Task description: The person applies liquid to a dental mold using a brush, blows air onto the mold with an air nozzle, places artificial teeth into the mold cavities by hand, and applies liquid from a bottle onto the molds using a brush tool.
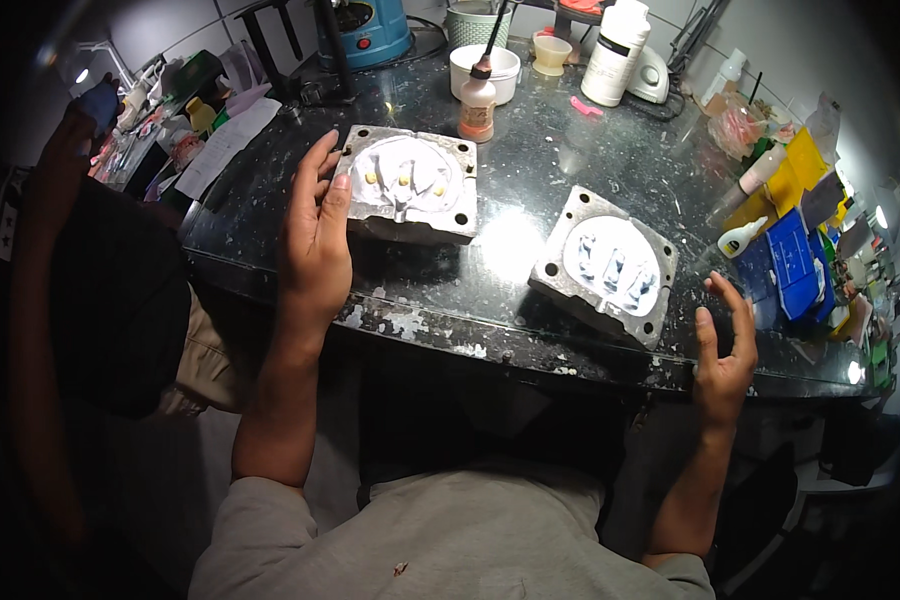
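Note:
Two halves of a metal mould flask filled with white plaster lie apart on the black worktop. The left flask half has small yellowish pieces set in its plaster. My left hand is against that half's left side, fingers stretched out and thumb at its edge. Whether the fingers press on the metal, I cannot tell. Hollows show in the plaster of the right flask half, which sits tilted close to the front edge. Beside it on the right, my right hand hangs apart from it, fingers spread and nothing in them.
Behind the flask halves stand a dropper bottle, a white bowl, a large white bottle and a blue appliance. Blue and yellow containers crowd the right. At far left, another person's arm shows beside papers.

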The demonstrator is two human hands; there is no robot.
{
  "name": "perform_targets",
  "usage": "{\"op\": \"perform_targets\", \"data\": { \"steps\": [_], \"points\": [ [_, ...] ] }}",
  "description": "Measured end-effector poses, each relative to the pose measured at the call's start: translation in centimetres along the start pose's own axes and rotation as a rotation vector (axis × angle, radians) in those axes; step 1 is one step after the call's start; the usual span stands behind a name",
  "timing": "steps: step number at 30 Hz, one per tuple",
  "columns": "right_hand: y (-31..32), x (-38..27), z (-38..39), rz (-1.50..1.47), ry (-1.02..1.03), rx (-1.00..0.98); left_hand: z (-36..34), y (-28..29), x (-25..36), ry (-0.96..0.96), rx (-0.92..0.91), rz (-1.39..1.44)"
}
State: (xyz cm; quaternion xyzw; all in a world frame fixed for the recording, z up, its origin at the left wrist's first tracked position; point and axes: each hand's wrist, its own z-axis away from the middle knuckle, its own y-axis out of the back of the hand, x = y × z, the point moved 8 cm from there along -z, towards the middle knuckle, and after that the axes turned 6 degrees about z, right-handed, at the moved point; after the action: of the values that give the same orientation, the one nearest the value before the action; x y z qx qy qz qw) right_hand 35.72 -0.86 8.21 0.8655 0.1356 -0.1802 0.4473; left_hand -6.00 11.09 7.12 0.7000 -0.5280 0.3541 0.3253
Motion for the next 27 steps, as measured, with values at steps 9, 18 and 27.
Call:
{"op": "perform_targets", "data": {
  "steps": [9, 18, 27],
  "points": [
    [-2.7, -14.0, -4.3, -0.044, 0.642, -0.260, 0.7, 0.4, -1.1, 0.100, 0.010, 0.246],
    [-12.5, -23.1, -7.3, -0.065, 0.986, -0.312, 0.7, -0.2, -1.4, 0.221, -0.063, 0.364],
    [-13.4, -24.0, -7.1, -0.243, 1.067, -0.286, 1.4, 0.5, -0.7, 0.056, 0.034, -0.234]
  ]
}}
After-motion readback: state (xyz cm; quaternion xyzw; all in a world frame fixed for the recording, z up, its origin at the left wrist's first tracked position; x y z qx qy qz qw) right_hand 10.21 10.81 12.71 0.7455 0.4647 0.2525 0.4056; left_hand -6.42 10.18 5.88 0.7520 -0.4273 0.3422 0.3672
